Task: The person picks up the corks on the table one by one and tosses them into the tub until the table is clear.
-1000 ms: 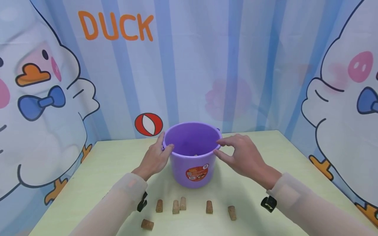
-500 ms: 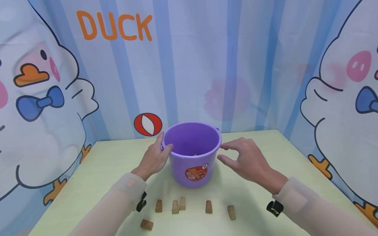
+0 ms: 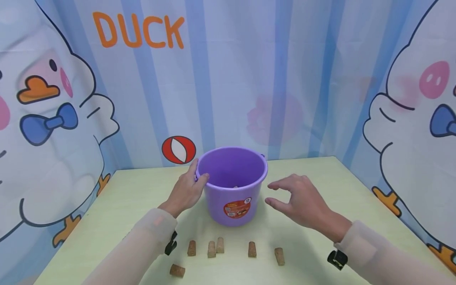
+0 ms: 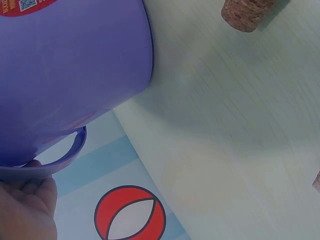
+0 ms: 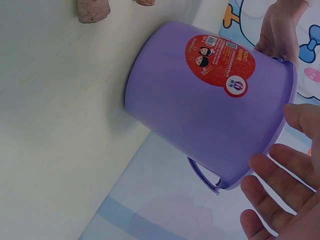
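Observation:
A purple bucket (image 3: 233, 206) with a red label stands upright on the table. My left hand (image 3: 185, 192) grips its rim at the left side, thumb over the edge; in the left wrist view that hand (image 4: 30, 205) is by the rim near a side handle (image 4: 70, 152). To the right of the bucket my right hand (image 3: 303, 202) hovers with nothing in it, thumb and fingers spread apart. In the right wrist view the fingers of the right hand (image 5: 287, 190) are extended near the rim. A small pale bit shows inside the bucket, too little to tell what it is.
Several corks lie or stand in front of the bucket, among them a left one (image 3: 177, 270), a middle one (image 3: 252, 249) and a right one (image 3: 279, 256). The pale table (image 3: 142, 190) meets a printed duck curtain (image 3: 231, 79) at the back and sides.
My right hand has left the right side of the bucket's rim and moved right and down, toward me. The left hand and the bucket stay where they were.

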The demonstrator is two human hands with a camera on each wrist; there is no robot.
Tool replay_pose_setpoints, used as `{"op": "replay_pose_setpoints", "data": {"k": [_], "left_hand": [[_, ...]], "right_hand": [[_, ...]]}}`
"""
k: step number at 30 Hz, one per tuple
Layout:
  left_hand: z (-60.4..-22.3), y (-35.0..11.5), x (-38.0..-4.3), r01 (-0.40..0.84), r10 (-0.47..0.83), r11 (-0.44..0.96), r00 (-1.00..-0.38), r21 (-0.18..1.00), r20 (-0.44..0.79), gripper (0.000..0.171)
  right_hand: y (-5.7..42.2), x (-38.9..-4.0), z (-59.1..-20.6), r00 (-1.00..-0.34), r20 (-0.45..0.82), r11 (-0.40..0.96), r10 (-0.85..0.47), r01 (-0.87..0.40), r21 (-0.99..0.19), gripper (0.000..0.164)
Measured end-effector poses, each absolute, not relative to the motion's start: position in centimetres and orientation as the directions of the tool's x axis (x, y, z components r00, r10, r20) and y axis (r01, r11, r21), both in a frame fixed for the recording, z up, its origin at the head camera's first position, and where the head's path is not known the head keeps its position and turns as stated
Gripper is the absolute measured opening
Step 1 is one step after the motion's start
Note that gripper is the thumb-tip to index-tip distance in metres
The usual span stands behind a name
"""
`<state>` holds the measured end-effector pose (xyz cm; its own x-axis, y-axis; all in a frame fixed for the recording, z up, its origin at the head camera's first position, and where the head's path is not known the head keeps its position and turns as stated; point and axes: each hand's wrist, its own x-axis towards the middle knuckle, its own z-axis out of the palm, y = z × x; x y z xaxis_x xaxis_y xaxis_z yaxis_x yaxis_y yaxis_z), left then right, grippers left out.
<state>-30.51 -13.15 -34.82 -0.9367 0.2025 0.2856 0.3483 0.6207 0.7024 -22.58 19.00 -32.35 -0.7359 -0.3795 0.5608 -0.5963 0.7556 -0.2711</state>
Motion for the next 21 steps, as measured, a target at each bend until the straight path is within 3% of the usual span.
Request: {"op": "replay_pose_setpoints", "data": {"k": [21], "left_hand": [[-34.8,-13.1,-30.5,0.338,0.196,0.637,-0.940,0.693,0.278,0.077]], "right_hand": [[19.6,-21.8,-33.6,-0.807,0.355,0.760,-0.472,-0.577,-0.301,0.035]]}}
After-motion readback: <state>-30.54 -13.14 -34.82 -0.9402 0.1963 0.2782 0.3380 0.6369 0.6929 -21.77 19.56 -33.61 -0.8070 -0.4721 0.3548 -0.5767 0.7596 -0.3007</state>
